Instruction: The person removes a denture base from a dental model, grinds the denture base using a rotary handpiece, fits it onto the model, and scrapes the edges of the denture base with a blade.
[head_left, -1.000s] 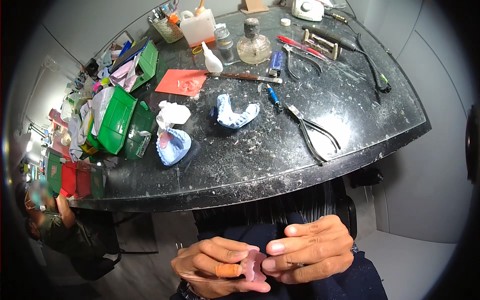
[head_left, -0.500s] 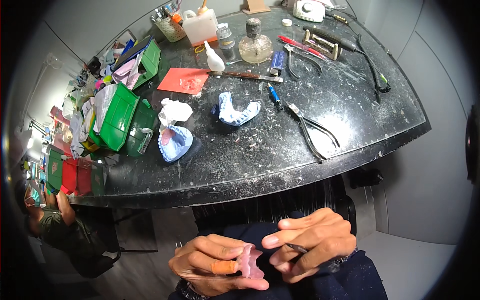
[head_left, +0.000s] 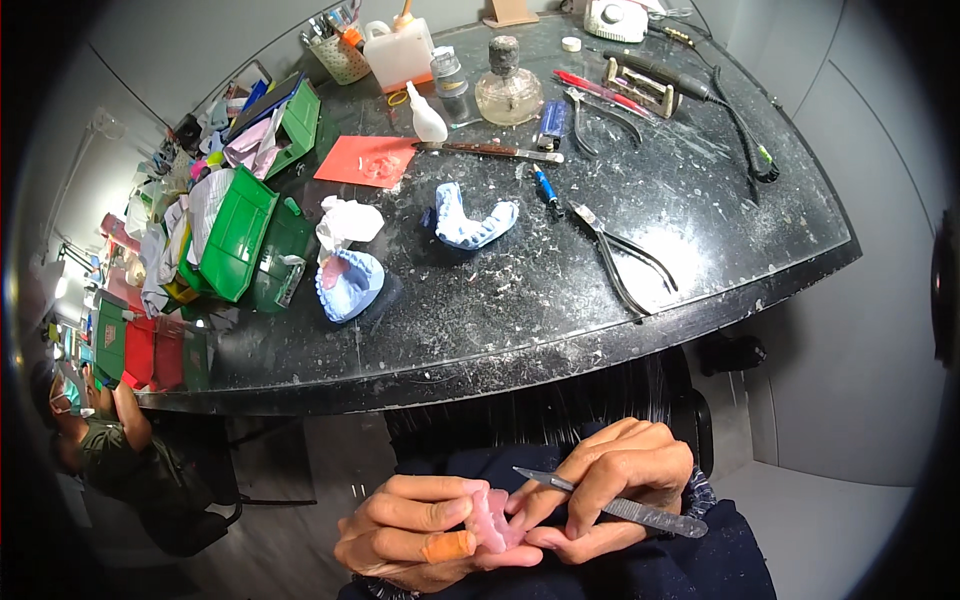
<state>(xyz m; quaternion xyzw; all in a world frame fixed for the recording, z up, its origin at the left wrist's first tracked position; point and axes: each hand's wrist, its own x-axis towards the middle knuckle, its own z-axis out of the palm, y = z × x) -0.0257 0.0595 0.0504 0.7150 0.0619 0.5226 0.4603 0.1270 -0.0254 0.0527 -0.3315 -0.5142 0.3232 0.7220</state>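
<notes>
Over my lap, my left hand (head_left: 415,535) pinches a small pink denture base (head_left: 490,522) between fingers and thumb. An orange cover wraps one of its fingers. My right hand (head_left: 615,490) holds a scalpel (head_left: 648,516) across its fingers, with the blade pointing left over the denture base and the grey handle out past the hand. Its fingertips touch the right edge of the denture base. On the table ahead lie a blue dental cast (head_left: 352,290) with a pink patch and a horseshoe-shaped blue cast (head_left: 470,222).
Pliers (head_left: 625,260), a blue pen-like tool (head_left: 545,187) and a brown-handled knife (head_left: 495,152) lie on the black table (head_left: 480,330). Behind them stand a glass spirit burner (head_left: 510,90) and a white squeeze bottle (head_left: 427,115). Green bins (head_left: 235,235) line the left; another person sits beyond.
My right hand has moved left to the denture base, and its fingertips now touch it. The scalpel has turned, so its blade and handle now show. The denture base has tilted slightly.
</notes>
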